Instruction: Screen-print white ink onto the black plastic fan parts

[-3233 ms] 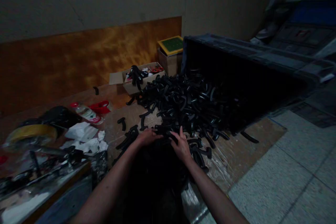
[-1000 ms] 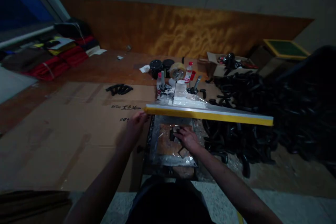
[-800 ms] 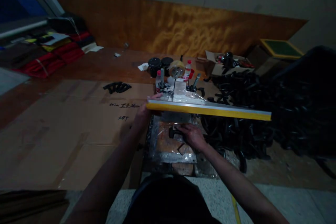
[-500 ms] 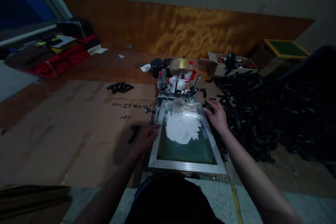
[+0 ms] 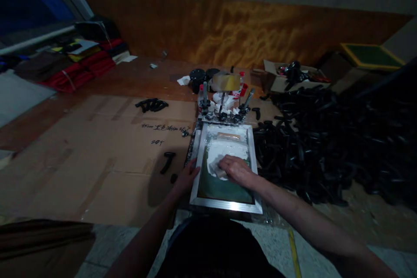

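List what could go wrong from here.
1. The right hand is right at the white paste, so its fingers may get smeared.
2. The left hand is only at one side of the metal frame; uneven pressure could shift it.
3. A loose black part lies near that hand and might get knocked.

A dim workshop, apparently for screen printing: a metal-framed screen point(image 5: 226, 205) spread with white paste point(image 5: 228, 147) lies before a clamp fixture point(image 5: 222, 116), beside a heap of black parts point(image 5: 302, 152), with bench cardboard point(image 5: 107, 143), a tape roll point(image 5: 226, 82) and an open carton point(image 5: 280, 84) nearby.
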Available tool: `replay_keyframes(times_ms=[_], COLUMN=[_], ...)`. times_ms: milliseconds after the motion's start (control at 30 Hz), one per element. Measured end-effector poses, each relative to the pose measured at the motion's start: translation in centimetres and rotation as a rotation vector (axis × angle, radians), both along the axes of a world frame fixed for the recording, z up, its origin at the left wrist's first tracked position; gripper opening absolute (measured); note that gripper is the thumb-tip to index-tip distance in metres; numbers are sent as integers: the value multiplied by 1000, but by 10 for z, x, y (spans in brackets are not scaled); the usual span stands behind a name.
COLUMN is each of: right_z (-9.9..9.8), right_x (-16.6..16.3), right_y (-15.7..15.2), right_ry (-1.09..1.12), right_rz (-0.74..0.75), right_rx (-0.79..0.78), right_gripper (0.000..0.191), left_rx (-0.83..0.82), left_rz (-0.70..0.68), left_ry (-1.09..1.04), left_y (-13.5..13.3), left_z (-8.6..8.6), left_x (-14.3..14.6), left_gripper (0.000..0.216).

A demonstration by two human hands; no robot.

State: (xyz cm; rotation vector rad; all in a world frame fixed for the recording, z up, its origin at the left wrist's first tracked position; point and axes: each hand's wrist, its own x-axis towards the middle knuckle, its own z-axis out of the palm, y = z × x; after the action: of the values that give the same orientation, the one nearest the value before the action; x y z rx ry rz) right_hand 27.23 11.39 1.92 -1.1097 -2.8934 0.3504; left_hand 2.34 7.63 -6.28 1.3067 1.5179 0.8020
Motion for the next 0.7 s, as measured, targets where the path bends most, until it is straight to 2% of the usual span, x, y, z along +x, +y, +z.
replay_keyframes(times_ms=[67, 100, 167, 267, 367, 433, 500, 600, 700], right_z=[4, 6, 6, -3, -14, -12, -1, 26, 51], right_x=[7, 8, 6, 1, 3, 2, -4, -10, 17], right_y=[-5, -5, -1, -6, -19, -19, -3, 41, 87], right_ry=[44, 54, 61, 54, 58, 78, 100, 126, 262], right_rz=[121, 125, 46, -57, 16, 14, -91, -316, -529], right_rx=[-44, -54, -22, 88, 92, 55, 40, 69, 145], right_gripper=[21, 19, 16, 18, 20, 19, 25, 49, 56], left_rx=[1, 4, 8, -38, -72, -61, -72, -82, 26], left_rz=[2, 6, 20, 29, 33, 32, 12, 7, 68], left_ry=[-3, -5, -12, -19, -9, -3, -16, -53, -72], left_y=[-1, -2, -3, -3, -3, -3, -3, -2, 2], left_z=[1, 3, 7, 14, 19, 24, 31, 54, 86], left_x=[1, 1, 2, 4, 6, 6, 5, 1, -3], left_gripper=[57, 57, 56, 58, 61, 60, 62, 67, 52])
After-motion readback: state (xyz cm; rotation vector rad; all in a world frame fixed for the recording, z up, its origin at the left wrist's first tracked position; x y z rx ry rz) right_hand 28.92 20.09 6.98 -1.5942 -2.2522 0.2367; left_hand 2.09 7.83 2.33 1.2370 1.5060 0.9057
